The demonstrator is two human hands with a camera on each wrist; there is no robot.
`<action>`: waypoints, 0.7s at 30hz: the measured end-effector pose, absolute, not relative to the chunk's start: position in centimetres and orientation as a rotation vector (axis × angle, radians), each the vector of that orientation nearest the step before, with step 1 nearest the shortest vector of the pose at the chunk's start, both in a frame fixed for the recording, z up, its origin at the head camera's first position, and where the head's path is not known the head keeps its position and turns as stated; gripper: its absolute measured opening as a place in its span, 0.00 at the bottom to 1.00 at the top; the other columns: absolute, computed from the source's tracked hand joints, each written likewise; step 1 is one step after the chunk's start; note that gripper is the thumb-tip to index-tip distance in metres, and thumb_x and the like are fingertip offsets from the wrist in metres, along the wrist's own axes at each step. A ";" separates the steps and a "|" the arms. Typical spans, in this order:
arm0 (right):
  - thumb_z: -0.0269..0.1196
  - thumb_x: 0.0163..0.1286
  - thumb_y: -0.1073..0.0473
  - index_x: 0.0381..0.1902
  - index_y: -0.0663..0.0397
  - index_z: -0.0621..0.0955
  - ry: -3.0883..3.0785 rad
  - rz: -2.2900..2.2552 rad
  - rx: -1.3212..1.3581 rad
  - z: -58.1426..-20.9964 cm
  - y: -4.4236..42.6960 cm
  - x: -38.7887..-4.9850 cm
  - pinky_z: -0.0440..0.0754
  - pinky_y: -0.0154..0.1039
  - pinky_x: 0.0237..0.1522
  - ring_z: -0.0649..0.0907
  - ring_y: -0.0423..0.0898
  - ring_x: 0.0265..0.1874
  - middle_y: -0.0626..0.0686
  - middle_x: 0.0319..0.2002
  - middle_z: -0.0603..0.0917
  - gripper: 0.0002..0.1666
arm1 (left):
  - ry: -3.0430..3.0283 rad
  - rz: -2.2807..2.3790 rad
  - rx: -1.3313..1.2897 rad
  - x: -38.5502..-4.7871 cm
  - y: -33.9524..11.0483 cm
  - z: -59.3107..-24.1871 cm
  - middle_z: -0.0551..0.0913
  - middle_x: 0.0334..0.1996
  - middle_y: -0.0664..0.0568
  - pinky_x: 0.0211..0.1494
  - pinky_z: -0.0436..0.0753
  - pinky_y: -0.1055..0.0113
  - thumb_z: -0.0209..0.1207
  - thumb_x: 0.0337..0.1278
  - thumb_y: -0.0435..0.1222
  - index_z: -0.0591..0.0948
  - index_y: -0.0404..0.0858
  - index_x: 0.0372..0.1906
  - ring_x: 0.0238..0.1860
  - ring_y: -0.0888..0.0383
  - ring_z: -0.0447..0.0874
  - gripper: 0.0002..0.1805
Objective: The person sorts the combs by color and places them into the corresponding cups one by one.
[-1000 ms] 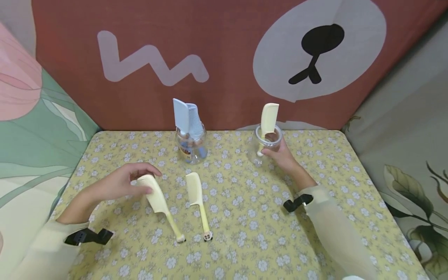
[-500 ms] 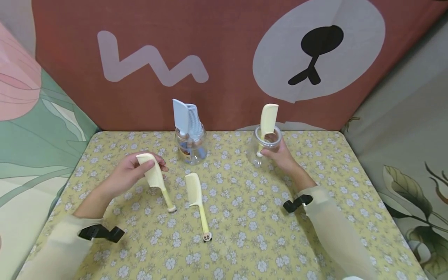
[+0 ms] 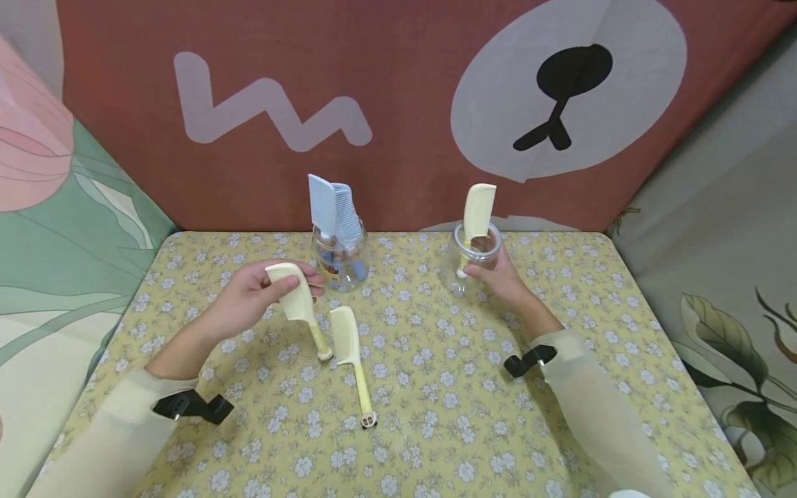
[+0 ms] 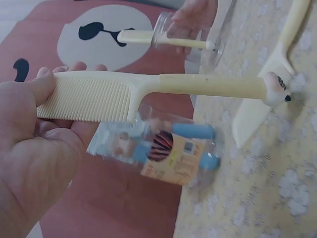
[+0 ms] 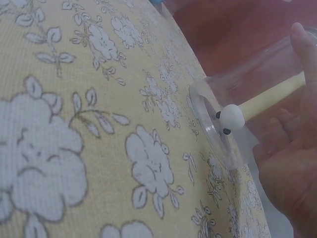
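My left hand [image 3: 245, 297] pinches a pale yellow comb [image 3: 299, 299] by its toothed head, thumb on the near face and fingers behind. The comb's handle points down and ends in a small animal-face knob [image 4: 275, 89], above the table. My right hand [image 3: 503, 280] grips a clear jar [image 3: 450, 275] from its right side. Inside that jar stands another yellow comb [image 3: 479, 211], knob down near the base, head above the rim. A third yellow comb [image 3: 346, 335] lies on the table, just right of the held one in the head view.
A second clear jar [image 3: 317, 268] holds blue combs [image 3: 322, 207], heads up, at the back middle, close to my left fingers in the head view. Its labelled side [image 4: 173, 161] shows in the left wrist view. A flowered cloth [image 3: 429, 415] covers the table; a red fabric backdrop [image 3: 405, 180] rises behind.
My left hand has lifted the comb off the table and carried it forward and to the right, its handle swinging steeper. My right hand and its jar have stayed put.
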State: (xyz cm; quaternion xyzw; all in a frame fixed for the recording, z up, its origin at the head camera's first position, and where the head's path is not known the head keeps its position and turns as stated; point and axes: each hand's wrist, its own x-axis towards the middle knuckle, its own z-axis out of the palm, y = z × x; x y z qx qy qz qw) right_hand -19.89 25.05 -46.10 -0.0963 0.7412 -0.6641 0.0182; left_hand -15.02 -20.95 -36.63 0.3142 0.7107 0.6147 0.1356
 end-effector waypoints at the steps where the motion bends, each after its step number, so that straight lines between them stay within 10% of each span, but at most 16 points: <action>1: 0.67 0.68 0.70 0.82 0.50 0.45 2.305 -2.057 -0.303 -46.1 25.1 -19.9 0.66 0.54 0.72 0.63 0.60 0.74 0.63 0.76 0.61 0.57 | 2.059 1.777 0.926 -15.1 -20.7 -36.4 0.86 0.54 0.40 0.53 0.85 0.60 0.48 0.79 0.29 0.77 0.24 0.61 0.54 0.52 0.87 0.16; 21: 0.66 0.68 0.71 0.82 0.48 0.47 2.268 -2.091 -0.312 -46.2 25.0 -20.0 0.66 0.53 0.72 0.63 0.58 0.74 0.62 0.76 0.60 0.56 | 1.977 1.711 1.130 -17.8 -13.2 -29.0 0.86 0.55 0.43 0.53 0.86 0.56 0.51 0.77 0.27 0.81 0.27 0.58 0.53 0.47 0.87 0.14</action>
